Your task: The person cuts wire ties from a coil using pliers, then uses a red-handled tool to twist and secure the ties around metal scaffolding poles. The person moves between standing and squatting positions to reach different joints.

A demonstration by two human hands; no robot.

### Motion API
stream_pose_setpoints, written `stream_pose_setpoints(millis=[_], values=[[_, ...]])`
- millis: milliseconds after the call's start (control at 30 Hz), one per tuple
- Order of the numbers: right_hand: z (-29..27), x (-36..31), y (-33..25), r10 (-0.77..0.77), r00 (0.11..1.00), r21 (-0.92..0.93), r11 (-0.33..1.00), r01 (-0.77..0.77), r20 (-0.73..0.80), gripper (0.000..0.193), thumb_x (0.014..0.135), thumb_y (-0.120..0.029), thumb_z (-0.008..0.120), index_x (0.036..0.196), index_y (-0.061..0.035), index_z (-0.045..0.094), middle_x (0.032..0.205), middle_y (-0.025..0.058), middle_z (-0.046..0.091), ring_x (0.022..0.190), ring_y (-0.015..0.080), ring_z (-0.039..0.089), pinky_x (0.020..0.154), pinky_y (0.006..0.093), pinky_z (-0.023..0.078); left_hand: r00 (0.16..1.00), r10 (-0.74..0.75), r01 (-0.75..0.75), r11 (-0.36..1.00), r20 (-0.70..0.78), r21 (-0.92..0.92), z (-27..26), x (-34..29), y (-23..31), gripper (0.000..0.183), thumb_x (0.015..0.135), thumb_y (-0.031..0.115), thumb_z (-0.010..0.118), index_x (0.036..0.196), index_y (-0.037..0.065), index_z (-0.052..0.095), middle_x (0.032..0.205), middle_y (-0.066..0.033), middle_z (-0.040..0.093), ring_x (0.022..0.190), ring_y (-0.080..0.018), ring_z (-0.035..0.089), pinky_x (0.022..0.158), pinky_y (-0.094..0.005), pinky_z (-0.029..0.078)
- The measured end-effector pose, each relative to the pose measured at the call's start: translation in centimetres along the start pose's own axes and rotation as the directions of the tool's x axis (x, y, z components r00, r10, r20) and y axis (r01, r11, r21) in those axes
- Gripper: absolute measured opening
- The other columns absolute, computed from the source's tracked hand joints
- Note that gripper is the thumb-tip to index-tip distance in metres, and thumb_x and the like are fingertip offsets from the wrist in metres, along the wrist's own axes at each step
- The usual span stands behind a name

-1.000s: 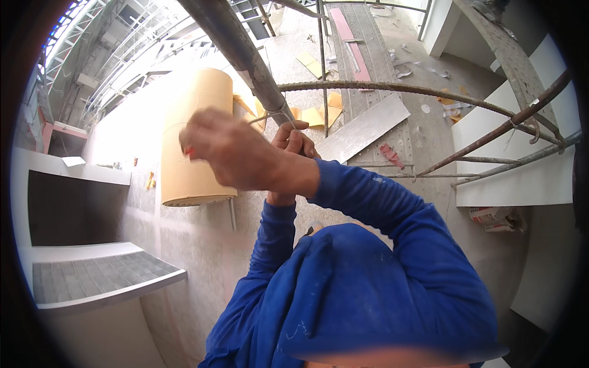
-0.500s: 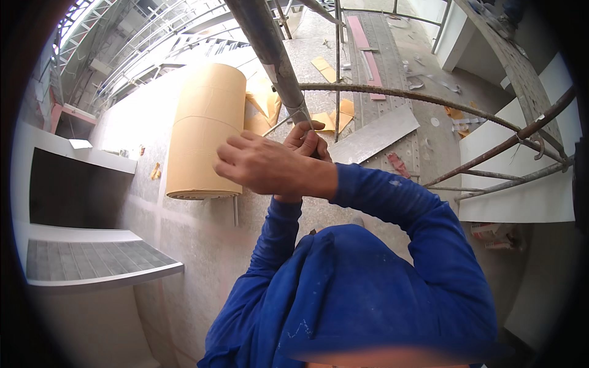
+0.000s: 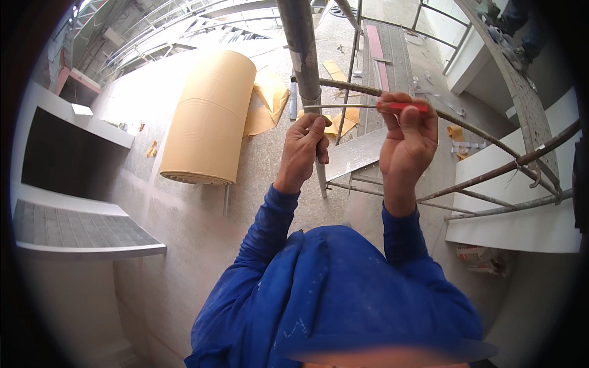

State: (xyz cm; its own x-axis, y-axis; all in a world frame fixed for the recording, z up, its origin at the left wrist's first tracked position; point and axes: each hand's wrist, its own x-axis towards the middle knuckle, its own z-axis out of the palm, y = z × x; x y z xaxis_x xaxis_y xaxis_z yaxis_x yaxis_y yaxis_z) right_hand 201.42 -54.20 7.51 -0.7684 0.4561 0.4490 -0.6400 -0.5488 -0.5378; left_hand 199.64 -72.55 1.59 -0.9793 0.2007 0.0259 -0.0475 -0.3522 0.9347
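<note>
A grey metal pole (image 3: 305,61) of the scaffold slants down in front of me. My left hand (image 3: 299,150) is closed round it, thumb and fingers curled against its surface; what else may lie under the fingers is hidden. To the right, my right hand (image 3: 409,144) is closed on the red handle of a screwdriver (image 3: 402,107). Its thin, straight shaft points left, and the tip reaches the pole just above my left fingers. A ribbed, rusty bar (image 3: 350,86) runs off the pole to the right, passing behind the right hand.
A big roll of tan sheet (image 3: 211,116) stands at left, with torn tan scraps (image 3: 270,92) beside it. A grey board (image 3: 354,152) and pink strip (image 3: 375,55) lie beyond. Scaffold bars (image 3: 521,161) and a worn plank (image 3: 521,92) fill the right; a person's legs (image 3: 531,40) show there.
My right hand has swung from across the left hand out to the right, bringing the red-handled screwdriver into view. The left hand stays at the pole. The view has shifted slightly.
</note>
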Motion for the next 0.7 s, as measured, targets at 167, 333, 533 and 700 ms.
stream_pose_setpoints(millis=[167,333,533,700], values=[[-7.8,-1.3,4.3,0.364,0.863,0.262,0.923,-0.282,-0.352,0.014,0.108,-0.009,0.059,0.115,0.0016,0.055,0.113,0.0231,0.072,0.113,0.0396,0.073,0.101,0.0474,0.065,1.000,0.012,-0.012,0.999,-0.010,0.038,0.5,-0.1,0.5,0.028,0.113,0.030,0.055,0.107,0.003,0.061,0.060,-0.0003,0.051,0.045,-0.0095,0.047,0.044,-0.0261,0.042],[-10.3,-0.8,8.2,0.507,0.753,0.361,0.854,-0.375,-0.419,0.014,0.109,-0.009,0.056,0.115,0.0027,0.053,0.116,0.0243,0.070,0.113,0.0415,0.072,0.099,0.0468,0.066,1.000,0.012,-0.011,0.999,-0.024,0.036,0.8,-0.2,0.6,0.028,0.114,0.029,0.055,0.107,0.002,0.061,0.060,-0.0003,0.051,0.046,-0.0096,0.047,0.044,-0.0264,0.042],[-10.5,-0.2,10.1,0.588,0.707,0.408,0.801,-0.439,-0.393,0.014,0.110,-0.010,0.054,0.115,0.0029,0.053,0.116,0.0234,0.070,0.113,0.0420,0.072,0.098,0.0482,0.065,1.000,0.017,-0.016,0.999,-0.023,0.031,0.7,-0.3,0.6,0.028,0.114,0.028,0.055,0.105,0.002,0.061,0.060,0.0002,0.050,0.046,-0.0092,0.047,0.045,-0.0263,0.042],[-10.5,0.2,10.8,0.612,0.693,0.417,0.783,-0.462,-0.381,0.013,0.110,-0.010,0.054,0.114,0.0028,0.054,0.116,0.0231,0.069,0.114,0.0424,0.072,0.100,0.0489,0.065,0.999,0.031,-0.029,0.998,-0.034,0.051,0.8,-0.3,0.5,0.029,0.114,0.029,0.055,0.105,0.002,0.061,0.059,0.0003,0.051,0.045,-0.0089,0.047,0.044,-0.0256,0.041]])
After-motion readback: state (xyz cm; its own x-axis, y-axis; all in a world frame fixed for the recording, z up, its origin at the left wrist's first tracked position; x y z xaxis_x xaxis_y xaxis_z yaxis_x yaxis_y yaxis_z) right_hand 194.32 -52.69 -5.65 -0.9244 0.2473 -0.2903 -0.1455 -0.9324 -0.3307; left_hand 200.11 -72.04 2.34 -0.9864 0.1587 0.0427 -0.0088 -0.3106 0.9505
